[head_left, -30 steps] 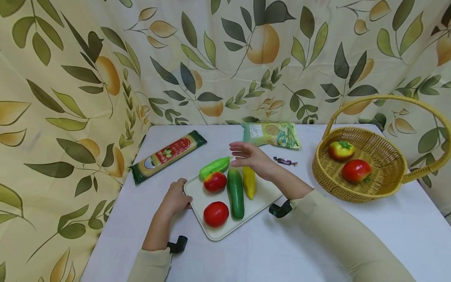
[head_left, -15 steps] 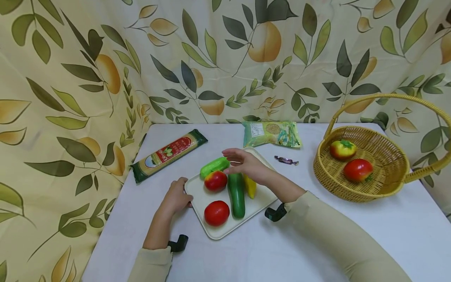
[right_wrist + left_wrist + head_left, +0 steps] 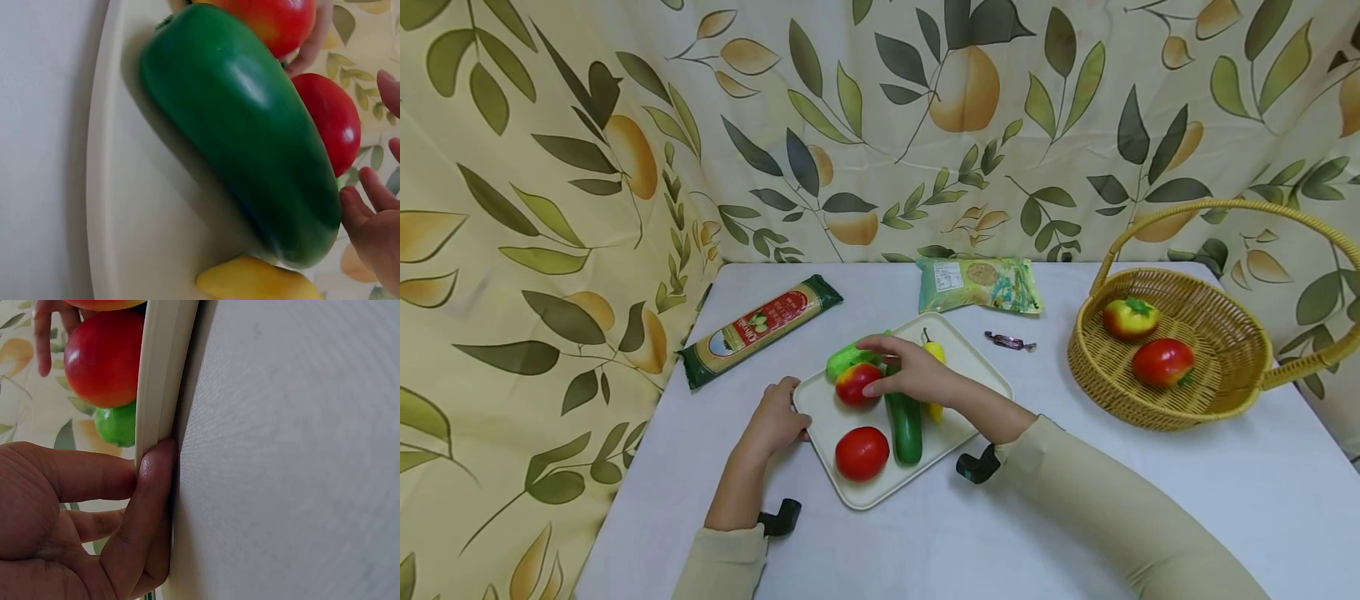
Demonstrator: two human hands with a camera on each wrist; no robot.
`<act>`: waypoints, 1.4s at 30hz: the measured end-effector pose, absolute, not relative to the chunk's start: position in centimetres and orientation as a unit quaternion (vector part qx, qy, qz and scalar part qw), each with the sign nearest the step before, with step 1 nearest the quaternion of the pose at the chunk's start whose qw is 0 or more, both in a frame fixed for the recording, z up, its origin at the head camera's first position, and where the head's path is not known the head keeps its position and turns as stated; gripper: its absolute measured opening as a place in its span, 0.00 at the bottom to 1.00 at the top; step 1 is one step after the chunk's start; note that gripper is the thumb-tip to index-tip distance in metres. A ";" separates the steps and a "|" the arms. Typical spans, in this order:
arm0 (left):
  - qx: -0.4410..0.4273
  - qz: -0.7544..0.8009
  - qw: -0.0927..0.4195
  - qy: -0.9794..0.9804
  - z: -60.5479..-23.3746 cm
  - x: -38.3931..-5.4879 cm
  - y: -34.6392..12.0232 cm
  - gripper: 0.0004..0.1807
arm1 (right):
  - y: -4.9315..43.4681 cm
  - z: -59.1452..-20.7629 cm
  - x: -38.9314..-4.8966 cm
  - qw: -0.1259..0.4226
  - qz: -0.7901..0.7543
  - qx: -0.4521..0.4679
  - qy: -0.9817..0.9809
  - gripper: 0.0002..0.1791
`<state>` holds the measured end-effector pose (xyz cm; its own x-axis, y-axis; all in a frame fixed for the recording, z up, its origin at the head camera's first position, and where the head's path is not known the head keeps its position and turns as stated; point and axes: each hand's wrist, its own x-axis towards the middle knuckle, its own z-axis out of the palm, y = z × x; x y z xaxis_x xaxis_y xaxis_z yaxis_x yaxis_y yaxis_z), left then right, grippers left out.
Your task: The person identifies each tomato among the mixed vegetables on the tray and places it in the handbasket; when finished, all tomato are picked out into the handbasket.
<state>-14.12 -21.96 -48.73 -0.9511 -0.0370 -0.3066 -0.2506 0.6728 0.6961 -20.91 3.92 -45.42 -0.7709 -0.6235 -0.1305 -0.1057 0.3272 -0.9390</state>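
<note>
A white tray [image 3: 951, 425] sits on the table, and my left hand [image 3: 775, 419] pinches its left corner. In the left wrist view, thumb and fingers of the left hand [image 3: 112, 519] close on the tray rim [image 3: 164, 375]. Above the tray, my right hand [image 3: 910, 369] has its fingers spread over a red-and-yellow fruit [image 3: 856, 387] and the top of a dark green cucumber [image 3: 906, 429]. No grip shows in the right wrist view. A light green vegetable [image 3: 844, 358] is partly covered by that hand. A yellow pepper [image 3: 935, 350] and a red tomato [image 3: 861, 454] also lie there.
A wicker basket [image 3: 1120, 400] with two red-yellow fruits stands at right. A noodle pack [image 3: 760, 329] lies back left. Behind the tray are a green-yellow bag [image 3: 981, 285] and a small wrapped candy [image 3: 1010, 341]. A patterned curtain [image 3: 880, 167] stands behind the table.
My right hand has moved left and toward me, from above the yellow pepper to the red-and-yellow fruit. My left hand has stayed on the tray corner.
</note>
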 end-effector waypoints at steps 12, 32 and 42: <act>-0.088 0.388 0.139 0.907 -48.5 -14.1 -21.8 0.33 | 2.9 -45.7 -19.8 0.197 -0.430 -0.288 0.833 0.35; -0.089 0.384 0.142 0.908 -48.6 -14.1 -21.9 0.33 | 2.2 -45.8 -19.0 0.146 -0.304 -0.357 0.871 0.34; -0.102 0.383 0.149 0.906 -48.4 -14.1 -21.7 0.33 | 2.5 -45.6 -19.4 0.161 -0.380 -0.339 0.846 0.34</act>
